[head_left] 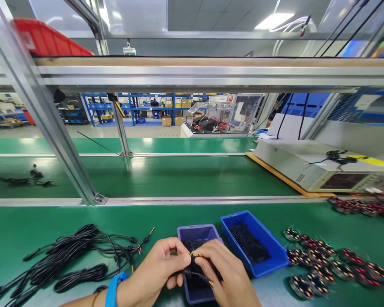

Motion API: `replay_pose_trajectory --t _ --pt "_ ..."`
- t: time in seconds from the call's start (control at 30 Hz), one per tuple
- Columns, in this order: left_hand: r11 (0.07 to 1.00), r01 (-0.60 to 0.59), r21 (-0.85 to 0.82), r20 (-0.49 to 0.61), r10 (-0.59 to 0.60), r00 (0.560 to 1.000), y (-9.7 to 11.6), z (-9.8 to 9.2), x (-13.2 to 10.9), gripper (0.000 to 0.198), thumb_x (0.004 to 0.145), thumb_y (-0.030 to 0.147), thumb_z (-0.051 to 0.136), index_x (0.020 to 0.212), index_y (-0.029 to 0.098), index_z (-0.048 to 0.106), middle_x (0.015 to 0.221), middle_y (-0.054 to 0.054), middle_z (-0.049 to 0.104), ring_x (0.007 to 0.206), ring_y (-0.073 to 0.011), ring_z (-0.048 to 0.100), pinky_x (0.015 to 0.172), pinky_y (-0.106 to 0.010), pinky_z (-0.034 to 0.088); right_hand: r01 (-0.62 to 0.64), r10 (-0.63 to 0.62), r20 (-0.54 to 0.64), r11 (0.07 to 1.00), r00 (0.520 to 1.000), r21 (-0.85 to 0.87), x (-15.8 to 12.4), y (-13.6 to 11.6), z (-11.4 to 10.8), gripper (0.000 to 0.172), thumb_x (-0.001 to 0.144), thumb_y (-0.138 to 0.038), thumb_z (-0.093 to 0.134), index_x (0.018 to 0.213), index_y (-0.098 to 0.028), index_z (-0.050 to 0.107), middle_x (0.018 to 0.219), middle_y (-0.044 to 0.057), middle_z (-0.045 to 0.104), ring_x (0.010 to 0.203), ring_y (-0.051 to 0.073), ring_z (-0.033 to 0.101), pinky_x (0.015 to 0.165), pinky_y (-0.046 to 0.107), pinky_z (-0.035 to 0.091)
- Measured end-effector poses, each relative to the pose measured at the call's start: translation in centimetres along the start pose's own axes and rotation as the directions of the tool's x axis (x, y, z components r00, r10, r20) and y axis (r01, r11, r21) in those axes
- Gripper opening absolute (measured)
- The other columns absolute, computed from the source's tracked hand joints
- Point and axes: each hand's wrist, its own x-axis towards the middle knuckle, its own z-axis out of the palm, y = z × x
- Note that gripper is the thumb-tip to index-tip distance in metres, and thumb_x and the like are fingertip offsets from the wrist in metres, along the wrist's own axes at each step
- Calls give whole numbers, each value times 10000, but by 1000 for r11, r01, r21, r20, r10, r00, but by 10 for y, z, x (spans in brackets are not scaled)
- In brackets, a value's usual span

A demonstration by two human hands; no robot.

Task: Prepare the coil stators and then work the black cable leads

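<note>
My left hand (166,266) and my right hand (222,270) meet at the front of the bench, fingers pinched together. Between them is a black cable (191,273) with thin yellow-tipped wires showing at its end. Both hands grip it, above a purple bin (200,228) with small black parts inside. A blue bin (252,238) holding thin black pieces stands just to the right. On the left lies a heap of bundled black cables (64,256), some with coloured wire ends. My fingers partly hide the cable's end.
Several round copper-wound coils (323,260) lie at the right, with more coils (365,209) behind them. A grey instrument box (320,164) sits at the back right. An aluminium post (51,115) rises at the left, and a shelf beam (192,76) crosses above.
</note>
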Motion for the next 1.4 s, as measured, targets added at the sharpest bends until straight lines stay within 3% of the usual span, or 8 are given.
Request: replay_pose_trajectory --t 0.1,0.27,0.83,1.03,1.13,1.2,1.27,1.4 --pt "1000 22 -13 -32 -22 999 4 2 -1 436 635 498 863 692 171 580 520 76 457 422 -60 422 395 -180 154 -9 9 -9 1000 1000 7 3 -1 -4 217 1053 -190 443 941 -228 625 775 29 692 683 178 660 629 274 532" --pt "999 54 2 -31 -54 998 12 8 -6 451 612 525 847 683 172 575 531 79 440 418 -54 404 399 -187 135 -129 136 -153 990 979 52 5 -5 -10 226 1056 -263 460 895 -231 616 785 41 679 714 190 676 641 267 551" --pt "998 66 12 29 -66 997 5 4 -5 483 621 548 868 708 174 575 504 91 414 414 -60 410 401 -189 149 -117 120 -14 982 993 151 5 -6 -4 227 1028 -184 470 897 -228 651 797 39 689 732 185 667 661 272 552" --pt "998 53 -17 34 -53 998 6 4 -5 435 656 502 857 725 176 576 568 74 477 416 -48 435 399 -184 158 35 -35 -4 999 999 -31 5 2 -12 311 1011 -107 446 1153 -245 686 923 69 719 827 195 678 677 288 574" --pt "998 63 -27 16 -62 998 12 6 -8 366 648 423 838 716 175 578 566 78 475 410 -38 419 403 -181 147 96 -91 30 965 995 -244 1 6 -3 314 1043 -152 404 996 -207 710 857 84 709 741 201 644 598 290 524" --pt "996 85 0 24 -85 996 15 7 -9 308 642 371 809 701 174 581 527 87 444 400 -42 413 400 -184 135 158 -147 58 939 987 -305 -2 6 5 405 1071 -202 348 846 -198 685 782 81 689 657 199 598 525 294 461" --pt "995 96 23 18 -96 995 15 7 -10 258 640 335 776 680 173 578 505 90 423 396 -46 412 400 -189 127 154 -139 80 957 987 -244 -3 4 9 444 1084 -216 311 788 -202 641 752 70 676 642 190 587 512 285 441" --pt "996 76 41 6 -76 997 14 6 -8 200 639 295 733 654 173 575 503 88 421 405 -46 404 412 -191 132 -24 23 70 1000 997 10 1 -2 0 285 1071 -220 401 894 -221 624 797 37 685 736 180 640 637 275 525"
